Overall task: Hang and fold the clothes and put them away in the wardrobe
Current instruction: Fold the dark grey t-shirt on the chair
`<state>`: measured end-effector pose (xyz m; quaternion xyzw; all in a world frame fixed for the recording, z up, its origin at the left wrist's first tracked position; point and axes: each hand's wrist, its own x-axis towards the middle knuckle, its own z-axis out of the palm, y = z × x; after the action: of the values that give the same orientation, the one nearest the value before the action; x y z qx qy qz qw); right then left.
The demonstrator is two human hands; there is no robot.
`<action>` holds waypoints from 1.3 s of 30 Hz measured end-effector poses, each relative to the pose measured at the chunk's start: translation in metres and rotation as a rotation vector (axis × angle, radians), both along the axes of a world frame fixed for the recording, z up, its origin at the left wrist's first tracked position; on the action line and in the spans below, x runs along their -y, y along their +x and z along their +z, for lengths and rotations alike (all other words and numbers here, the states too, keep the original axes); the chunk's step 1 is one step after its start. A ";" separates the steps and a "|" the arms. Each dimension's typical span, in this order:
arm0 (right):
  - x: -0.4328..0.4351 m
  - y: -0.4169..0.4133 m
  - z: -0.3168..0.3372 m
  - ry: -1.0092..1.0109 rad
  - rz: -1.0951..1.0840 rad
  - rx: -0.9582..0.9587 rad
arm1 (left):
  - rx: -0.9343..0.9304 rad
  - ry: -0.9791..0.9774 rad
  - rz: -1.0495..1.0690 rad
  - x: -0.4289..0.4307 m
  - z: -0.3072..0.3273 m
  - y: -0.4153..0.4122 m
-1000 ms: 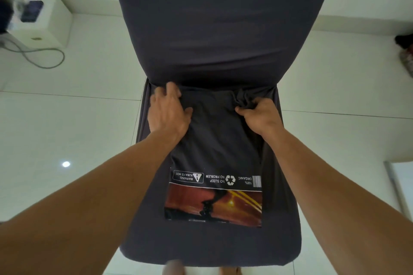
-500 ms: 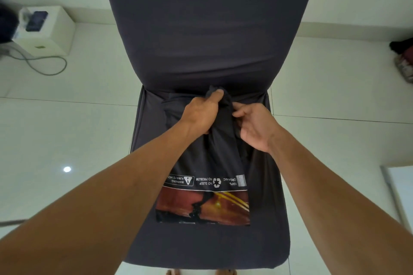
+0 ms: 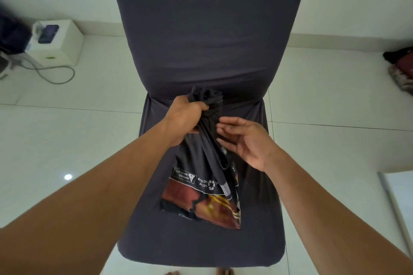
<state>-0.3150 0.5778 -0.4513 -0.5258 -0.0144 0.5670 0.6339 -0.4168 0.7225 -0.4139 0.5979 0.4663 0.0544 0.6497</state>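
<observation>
the left hand (image 3: 186, 116) grips the bunched top of the dark printed shirt (image 3: 201, 187), fingers curled around it, lifting it over the chair (image 3: 201, 243) seat. the right hand (image 3: 245, 143) hovers beside, fingers spread.

chair back (image 3: 207, 29): top cut off by upper edge
shirt (image 3: 192, 163): printed lettering partly hidden in folds
dark heap (image 3: 402, 69): cut off by right edge, unidentifiable

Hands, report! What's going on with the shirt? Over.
Left hand grips bunched top of dark grey printed T-shirt. Right hand open beside it. Lower end rests on grey fabric-covered chair. Nothing blocking.
</observation>
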 end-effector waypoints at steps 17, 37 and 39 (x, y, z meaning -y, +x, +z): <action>0.044 -0.012 0.196 0.376 -0.143 0.508 | 0.370 -0.301 -0.217 -0.007 0.217 -0.018; 0.251 -0.059 0.573 0.134 -0.739 1.093 | 0.867 0.203 -0.715 0.146 0.553 0.018; 0.275 -0.069 0.603 0.110 -0.828 1.167 | 0.925 0.254 -0.727 0.170 0.585 0.019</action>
<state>-0.3838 0.3027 0.1521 -0.6729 -0.1787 -0.0952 0.7115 -0.3981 0.5530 0.1707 0.7063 -0.1094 0.1383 0.6856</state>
